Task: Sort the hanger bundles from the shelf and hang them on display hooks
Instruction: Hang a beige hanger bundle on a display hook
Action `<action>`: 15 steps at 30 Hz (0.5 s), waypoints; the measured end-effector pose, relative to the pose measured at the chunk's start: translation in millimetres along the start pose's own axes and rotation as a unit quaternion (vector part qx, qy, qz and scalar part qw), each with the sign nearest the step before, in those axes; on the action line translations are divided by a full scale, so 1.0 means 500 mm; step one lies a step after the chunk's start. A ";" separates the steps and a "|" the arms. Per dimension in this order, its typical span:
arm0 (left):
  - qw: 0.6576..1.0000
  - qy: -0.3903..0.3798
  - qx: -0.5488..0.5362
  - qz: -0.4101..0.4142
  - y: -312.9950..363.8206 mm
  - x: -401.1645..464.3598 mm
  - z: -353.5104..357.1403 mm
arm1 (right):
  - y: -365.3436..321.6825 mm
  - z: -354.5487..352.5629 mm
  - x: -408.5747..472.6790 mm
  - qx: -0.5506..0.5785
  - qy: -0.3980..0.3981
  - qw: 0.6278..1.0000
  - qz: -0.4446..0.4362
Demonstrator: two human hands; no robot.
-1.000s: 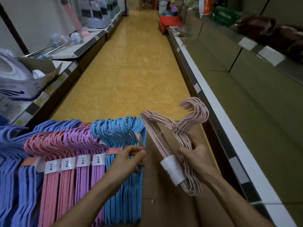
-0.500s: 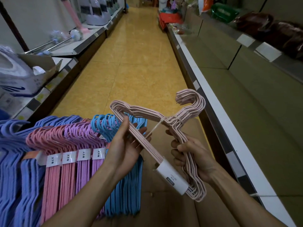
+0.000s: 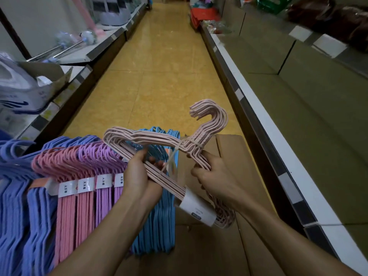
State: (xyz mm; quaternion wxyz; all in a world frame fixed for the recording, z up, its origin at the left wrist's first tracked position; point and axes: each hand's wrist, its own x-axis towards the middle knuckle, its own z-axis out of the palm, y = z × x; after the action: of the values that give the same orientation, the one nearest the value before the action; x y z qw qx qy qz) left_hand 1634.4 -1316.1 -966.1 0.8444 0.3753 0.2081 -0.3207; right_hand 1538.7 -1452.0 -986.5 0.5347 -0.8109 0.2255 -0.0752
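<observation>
A bundle of pale pink wire hangers tied with white string [image 3: 159, 140] is gripped by both the left hand [image 3: 140, 176] and right hand [image 3: 215, 176], above the blue plastic hanger bundles [image 3: 161, 216]. Its hooks should be kept aligned for hanging.

We see a yellow tiled floor [image 3: 159, 76] running up the middle of the frame. At the left edge, a white printed bag [image 3: 18, 92] sits in an open cardboard box [image 3: 51, 72], with metal-handled mops [image 3: 65, 46] lying above it. At lower right lies a brown carton [image 3: 229, 148]; dark brown bags [image 3: 334, 18] fill the upper right corner.
</observation>
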 end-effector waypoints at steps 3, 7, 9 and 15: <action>1.000 0.002 -0.017 -0.002 0.019 -0.025 0.003 | -0.031 0.005 -0.009 0.006 0.009 1.000 -0.019; 1.000 0.008 -0.015 0.001 0.088 -0.109 0.072 | -0.164 -0.039 -0.031 0.008 0.010 0.999 -0.038; 1.000 0.008 0.002 0.018 0.150 -0.172 0.132 | -0.261 -0.074 -0.040 0.003 0.012 0.999 -0.044; 0.996 -0.013 0.036 0.081 0.387 -0.420 0.361 | -0.627 -0.202 -0.092 0.021 0.027 0.997 -0.075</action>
State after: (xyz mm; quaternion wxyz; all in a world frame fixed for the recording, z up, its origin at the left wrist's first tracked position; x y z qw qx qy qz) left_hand 1640.8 -1274.6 -630.8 0.8561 0.4170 0.1546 -0.2632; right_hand 1550.9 -1413.2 -656.3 0.5378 -0.8121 0.1768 -0.1416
